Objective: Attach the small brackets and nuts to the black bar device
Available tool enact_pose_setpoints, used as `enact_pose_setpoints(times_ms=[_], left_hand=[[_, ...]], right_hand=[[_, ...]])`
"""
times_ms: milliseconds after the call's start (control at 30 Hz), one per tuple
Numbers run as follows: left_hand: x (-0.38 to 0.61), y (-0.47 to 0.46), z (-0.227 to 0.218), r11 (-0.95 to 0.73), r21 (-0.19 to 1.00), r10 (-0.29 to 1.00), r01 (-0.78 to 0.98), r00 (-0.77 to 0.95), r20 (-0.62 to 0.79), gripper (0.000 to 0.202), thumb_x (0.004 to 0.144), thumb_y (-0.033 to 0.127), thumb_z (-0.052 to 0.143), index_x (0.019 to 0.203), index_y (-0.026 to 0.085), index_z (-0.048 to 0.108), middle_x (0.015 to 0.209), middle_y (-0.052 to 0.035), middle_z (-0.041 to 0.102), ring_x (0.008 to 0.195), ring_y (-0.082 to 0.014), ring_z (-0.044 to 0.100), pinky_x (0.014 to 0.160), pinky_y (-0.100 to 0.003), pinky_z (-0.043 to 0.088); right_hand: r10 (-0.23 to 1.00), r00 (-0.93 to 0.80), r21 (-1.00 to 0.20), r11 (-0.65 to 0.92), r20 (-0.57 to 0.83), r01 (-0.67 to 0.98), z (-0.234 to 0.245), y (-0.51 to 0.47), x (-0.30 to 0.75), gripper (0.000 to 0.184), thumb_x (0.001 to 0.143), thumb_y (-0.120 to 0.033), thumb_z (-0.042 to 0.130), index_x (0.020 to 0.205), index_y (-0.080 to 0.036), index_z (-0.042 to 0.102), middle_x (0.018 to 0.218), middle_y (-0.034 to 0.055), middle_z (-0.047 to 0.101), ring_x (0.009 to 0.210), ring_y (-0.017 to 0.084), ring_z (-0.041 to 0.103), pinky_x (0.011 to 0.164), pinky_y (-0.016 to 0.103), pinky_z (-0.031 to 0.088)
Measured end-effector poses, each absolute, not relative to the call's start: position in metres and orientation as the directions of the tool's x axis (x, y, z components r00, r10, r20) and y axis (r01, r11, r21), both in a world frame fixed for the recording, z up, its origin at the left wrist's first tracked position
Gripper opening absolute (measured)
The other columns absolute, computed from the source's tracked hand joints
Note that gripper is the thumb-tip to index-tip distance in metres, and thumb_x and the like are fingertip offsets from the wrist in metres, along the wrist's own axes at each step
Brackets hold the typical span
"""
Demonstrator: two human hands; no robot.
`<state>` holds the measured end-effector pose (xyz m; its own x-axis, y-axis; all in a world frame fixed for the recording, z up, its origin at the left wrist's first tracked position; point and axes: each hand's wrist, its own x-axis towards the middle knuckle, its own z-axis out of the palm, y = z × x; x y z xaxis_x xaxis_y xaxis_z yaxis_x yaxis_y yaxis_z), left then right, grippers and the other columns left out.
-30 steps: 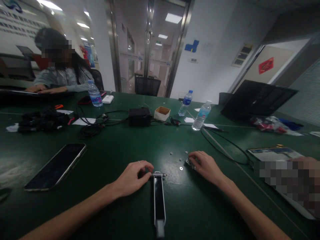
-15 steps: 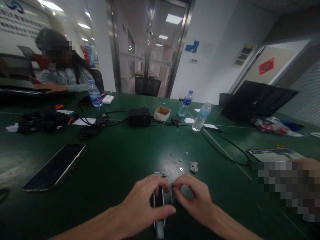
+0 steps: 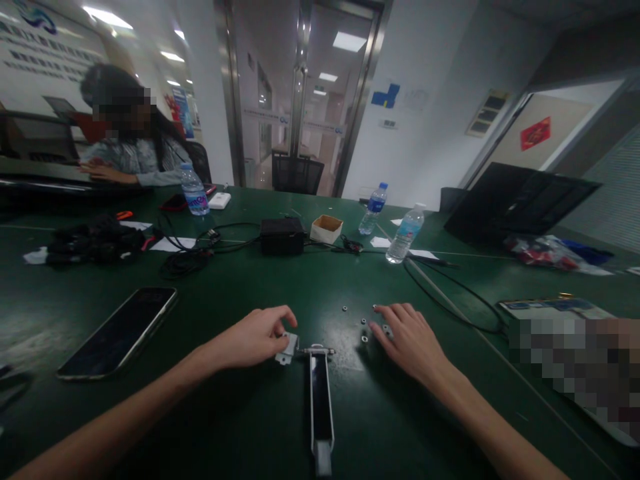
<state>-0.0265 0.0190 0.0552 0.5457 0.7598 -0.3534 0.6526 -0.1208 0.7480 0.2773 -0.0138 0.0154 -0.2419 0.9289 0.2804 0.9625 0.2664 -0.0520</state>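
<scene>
A long metal channel piece [image 3: 320, 407] lies on the green table [image 3: 235, 300], running toward me, with a thin pin across its far end. My left hand [image 3: 253, 337] rests just left of that end and pinches a small grey metal bracket [image 3: 287, 349] between thumb and fingers. My right hand [image 3: 407, 337] lies flat with fingers stretched out over a second small bracket [image 3: 387, 329] and reaches among small washers and nuts [image 3: 365, 322]. One nut [image 3: 345, 309] sits apart, farther out.
A phone [image 3: 117, 331] lies at the left. Cables [image 3: 200, 247], a black box [image 3: 282, 235], a small cardboard box [image 3: 326, 229] and water bottles [image 3: 405, 233] stand farther back. A laptop [image 3: 520, 200] is at right. Another person [image 3: 130, 150] sits at far left.
Both hands have left the channel piece. My left hand carried a bracket to the left of its end. My right hand moved out to the washers and now covers the other bracket.
</scene>
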Motion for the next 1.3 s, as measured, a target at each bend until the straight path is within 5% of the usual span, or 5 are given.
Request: enact_pose_setpoints(times_ms=[167,367,767,1033,1300], left_hand=[[-0.034,0.026,0.045,-0.020,0.708,0.667,0.706,0.537,-0.516,0.032,0.083,0.025,0.048,0.113,0.014,0.050,0.080,-0.0034,0.064,0.063,-0.0156,0.061,0.055,-0.025,0.046],[-0.033,0.027,0.036,0.054,0.758,0.649,0.650,0.554,-0.521,0.028,0.084,0.027,0.050,0.109,0.015,0.051,0.083,-0.0042,0.065,0.067,-0.0152,0.061,0.059,-0.025,0.048],[-0.024,0.022,0.035,0.004,0.800,0.684,0.600,0.582,-0.440,0.019,0.085,0.023,0.050,0.101,0.015,0.052,0.080,-0.0021,0.064,0.067,-0.0140,0.061,0.059,-0.025,0.048],[-0.024,0.023,0.029,0.005,0.817,0.692,0.576,0.588,-0.419,0.023,0.082,0.027,0.051,0.101,0.014,0.051,0.080,-0.0030,0.063,0.066,-0.0150,0.060,0.059,-0.026,0.048],[-0.022,0.024,0.021,-0.013,0.830,0.708,0.558,0.591,-0.386,0.026,0.081,0.029,0.052,0.101,0.013,0.051,0.078,-0.0026,0.062,0.064,-0.0151,0.059,0.057,-0.026,0.046]], right_hand=[[0.996,-0.092,0.041,0.092,0.010,0.995,0.017,-0.012,0.282,0.039,0.093,-0.044,0.038,0.105,-0.015,0.062,0.100,0.0137,0.060,0.095,0.029,0.056,0.081,0.043,0.044],[0.990,-0.018,-0.070,0.009,-0.139,0.998,0.019,-0.013,0.284,0.031,0.091,-0.034,0.041,0.110,-0.015,0.056,0.104,0.0140,0.058,0.094,0.026,0.057,0.075,0.036,0.044],[0.974,-0.174,-0.502,0.224,0.146,0.835,0.014,-0.018,0.274,0.018,0.088,-0.029,0.049,0.103,-0.019,0.051,0.075,0.0005,0.054,0.064,0.015,0.053,0.058,0.029,0.044],[0.966,-0.246,-0.865,0.060,-0.075,0.499,0.002,-0.033,0.250,0.026,0.085,-0.040,0.058,0.096,-0.018,0.049,0.079,-0.0008,0.056,0.056,0.009,0.056,0.046,0.020,0.044],[0.932,-0.316,-0.928,-0.052,-0.178,0.370,0.008,-0.032,0.243,0.033,0.079,-0.040,0.064,0.100,-0.015,0.056,0.070,-0.0021,0.056,0.060,0.010,0.057,0.057,0.025,0.048]])
